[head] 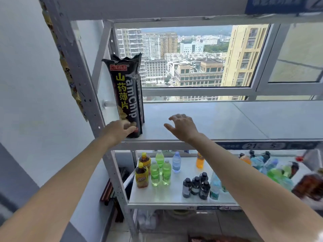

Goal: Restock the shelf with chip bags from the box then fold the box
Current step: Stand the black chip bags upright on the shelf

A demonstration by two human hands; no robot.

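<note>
Both forearms reach up and forward from the bottom corners of the head view.

Lower shelf [174,200], nearest: drink bottles standing in groups. Two amber bottles with yellow caps [142,177] at left, green bottles [160,170] just beside them, one pale blue bottle [176,162] behind, an orange bottle [200,160] further right. A cluster of small dark bottles with black caps [196,186] stands toward the front. More bottles at the right edge, blurred; types not readable.

Left hand [120,131]: at the front left corner of the upper shelf [227,123]. Thumb and fingers [130,129] curl round the base of the front chip bag [125,98], gripping it.

Right hand [183,127]: over the upper shelf, right of the bags and apart from them. Fingers spread and loosely bent, holding nothing. Contact with the shelf surface cannot be determined.

Chip bags: tall black bags, yellow characters and white "Yam Chip" lettering, standing upright at the far left end of the upper shelf, beside the grey upright post [75,67]. At least one more bag [139,67] stands directly behind the front one, touching it; exact count not readable.

A price strip [262,146] runs along the upper shelf's front edge, showing blurred numerals.

Farthest: a window [192,58] behind the shelving, with high-rise buildings outside.
</note>
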